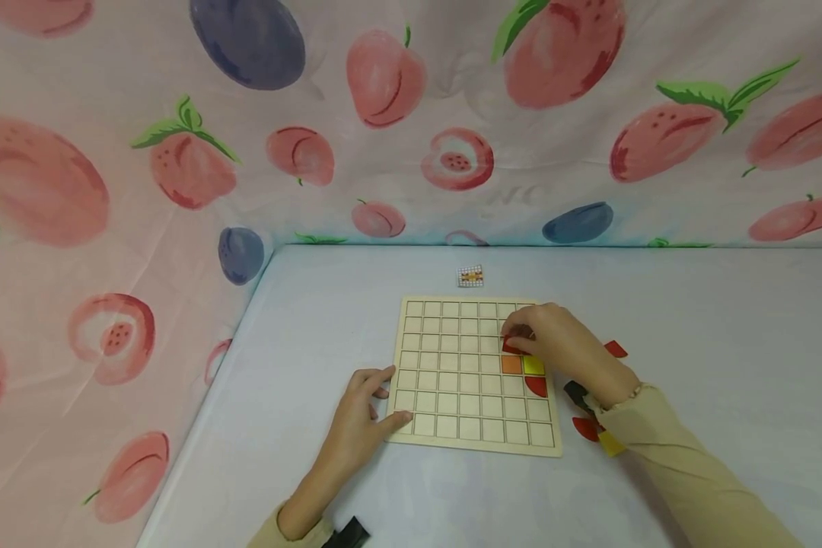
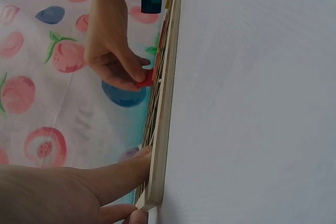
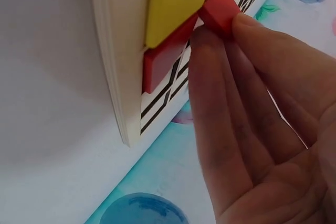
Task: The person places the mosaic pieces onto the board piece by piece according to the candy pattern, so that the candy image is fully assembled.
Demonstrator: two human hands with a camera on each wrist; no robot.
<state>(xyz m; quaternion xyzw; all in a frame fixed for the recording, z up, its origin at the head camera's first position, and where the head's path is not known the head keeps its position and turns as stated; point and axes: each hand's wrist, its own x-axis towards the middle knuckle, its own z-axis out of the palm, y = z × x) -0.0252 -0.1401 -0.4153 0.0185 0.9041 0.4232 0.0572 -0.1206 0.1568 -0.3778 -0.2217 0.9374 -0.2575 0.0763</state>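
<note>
1. Red piece (image 3: 219, 14), one: hanging tilted at the face of the board (image 1: 450, 361), just beyond the orange piece (image 1: 511, 364).
2. Right hand (image 1: 555, 335): its grip is closing on the red piece, thumb and fingers pinching it.
3. Left hand (image 1: 359, 415): resting at the board's near left corner, fingers spreading loosely; touching, apparently steadying.
4. Laid pieces: orange piece occupying one square; yellow piece (image 1: 534, 365) sitting to its right; red quarter (image 1: 537, 387) sitting on the yellow piece's near side.
5. Unlaid pieces on the bench (image 1: 246, 457), right of the board: far red (image 1: 616, 348), near red (image 1: 584, 428), spare yellow (image 1: 611, 444).
6. Step in hand, as judged: placing the red piece into a square.
7. Next move, as judged, is calling for flattening the piece, squaring it to the lines, then releasing without nudging its neighbours.
8. Head view: alone showing the card (image 1: 470, 275) beyond the board, and the unlaid pieces.
9. Right wrist view: revealing the red piece's tilt and thickness, which fingers are partly covering in the head view; omitting the left hand.
10. Left wrist view: presenting the board edge-on, both hands appearing; the square beneath the piece is not showing.
</note>
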